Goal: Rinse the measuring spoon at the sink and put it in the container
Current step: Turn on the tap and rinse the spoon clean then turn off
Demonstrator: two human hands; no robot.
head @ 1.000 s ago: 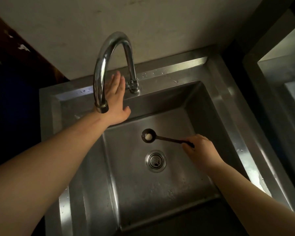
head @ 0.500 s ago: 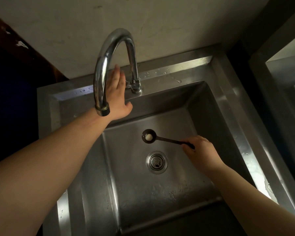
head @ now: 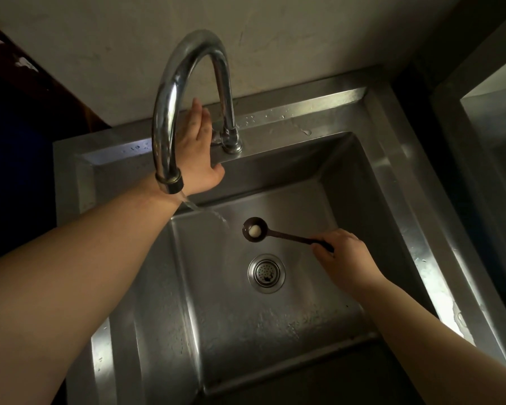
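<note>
Stainless steel fills the dim view: a square sink (head: 362, 200) sunk into a steel surface, with droplets on its near floor and a bright patch of light on its right rim. Two bare forearms reach in from the near edge.

The right hand (head: 345, 255) is over the right half of the basin, its grip pinched around the end of the handle of a dark measuring spoon (head: 289, 236). The spoon is held above the basin floor, level, with its handle pointing left and its round bowl just beyond the drain (head: 266, 273). A small white lump (head: 255, 229) sits in the bowl.

A thin stream of water (head: 205, 210) slants down from the spout just left of the spoon's bowl, apart from it.

Farther back, the left hand (head: 196, 153) is at the far rim, behind the curved chrome faucet (head: 170, 112). Its grip is spread flat, fingers straight and together, thumb out to the right, holding nothing. The fingertips lie close to the faucet's base (head: 230, 138); I cannot tell if they touch it.

Behind the sink stands a stained pale wall (head: 275, 39), and another steel unit (head: 494, 112) shows at the far right.
</note>
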